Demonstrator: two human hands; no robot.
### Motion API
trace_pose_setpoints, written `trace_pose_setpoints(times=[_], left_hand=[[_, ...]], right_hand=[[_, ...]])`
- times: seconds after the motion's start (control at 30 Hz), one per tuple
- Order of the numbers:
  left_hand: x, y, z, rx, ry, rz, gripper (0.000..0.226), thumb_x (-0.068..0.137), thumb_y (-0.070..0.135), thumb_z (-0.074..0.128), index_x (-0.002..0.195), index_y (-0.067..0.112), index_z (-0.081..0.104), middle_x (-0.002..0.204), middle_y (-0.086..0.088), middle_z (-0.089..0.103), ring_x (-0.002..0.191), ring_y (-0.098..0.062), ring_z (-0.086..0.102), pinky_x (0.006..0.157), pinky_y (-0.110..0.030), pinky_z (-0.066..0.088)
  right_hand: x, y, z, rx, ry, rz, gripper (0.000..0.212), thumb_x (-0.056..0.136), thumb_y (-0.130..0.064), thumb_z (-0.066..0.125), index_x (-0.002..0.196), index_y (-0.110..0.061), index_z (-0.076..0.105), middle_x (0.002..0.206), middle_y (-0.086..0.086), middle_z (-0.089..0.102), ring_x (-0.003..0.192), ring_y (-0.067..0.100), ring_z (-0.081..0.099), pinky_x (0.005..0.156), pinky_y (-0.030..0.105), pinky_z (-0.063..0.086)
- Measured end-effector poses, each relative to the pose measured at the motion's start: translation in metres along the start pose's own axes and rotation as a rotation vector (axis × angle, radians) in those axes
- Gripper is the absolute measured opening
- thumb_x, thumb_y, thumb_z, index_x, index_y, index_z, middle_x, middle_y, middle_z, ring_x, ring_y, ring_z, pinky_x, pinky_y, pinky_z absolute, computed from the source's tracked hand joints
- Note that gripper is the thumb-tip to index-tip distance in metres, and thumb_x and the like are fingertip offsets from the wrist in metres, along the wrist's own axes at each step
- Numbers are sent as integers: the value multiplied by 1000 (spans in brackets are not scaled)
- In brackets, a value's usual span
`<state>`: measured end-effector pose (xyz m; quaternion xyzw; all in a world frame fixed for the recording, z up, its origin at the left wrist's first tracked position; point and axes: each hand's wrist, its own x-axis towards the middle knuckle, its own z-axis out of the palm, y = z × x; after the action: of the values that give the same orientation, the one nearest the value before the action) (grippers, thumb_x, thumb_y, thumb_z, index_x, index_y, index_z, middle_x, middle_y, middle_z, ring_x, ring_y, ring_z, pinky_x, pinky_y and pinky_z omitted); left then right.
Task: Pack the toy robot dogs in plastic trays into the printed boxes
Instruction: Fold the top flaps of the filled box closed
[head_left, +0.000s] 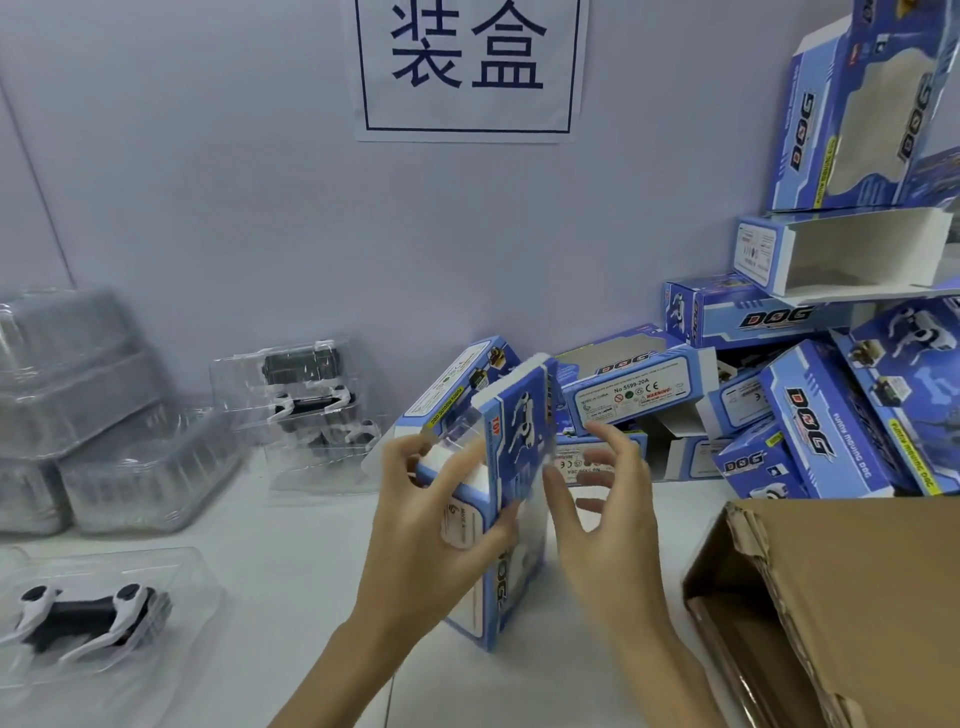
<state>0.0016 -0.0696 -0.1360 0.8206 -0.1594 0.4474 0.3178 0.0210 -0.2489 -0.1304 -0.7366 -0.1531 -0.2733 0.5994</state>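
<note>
At the frame's centre your left hand (447, 525) gripped the box (498, 499), standing on end on the table (291, 561) with its long axis upright. Your right hand (597, 499), fingers spread and holding nothing, hovered just right of it, nearer its top flap. A trayed dog (85, 618) lay lower left, well apart.

I see a blue box (498, 499) standing on end on the bench, a bit blurry. More blue boxes (810, 395) lie in a messy heap at the right, some open. One toy dog (85, 616), black and white, lies in a clear tray (197, 577) at the left. More dogs in trays (306, 400) are stacked farther back.
</note>
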Motion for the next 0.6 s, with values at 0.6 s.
trace_pose_setpoints(times=[0.6], left_hand=[[4,-14,-7,-275,177,-211,77,82,36,84,143,33,37,143,-3,46,127,-25,54,100,-27,46]], right_hand=[[7,3,-7,394,-348,34,97,77,-31,75,158,-54,25,156,-12,49,139,18,53,107,41,53]])
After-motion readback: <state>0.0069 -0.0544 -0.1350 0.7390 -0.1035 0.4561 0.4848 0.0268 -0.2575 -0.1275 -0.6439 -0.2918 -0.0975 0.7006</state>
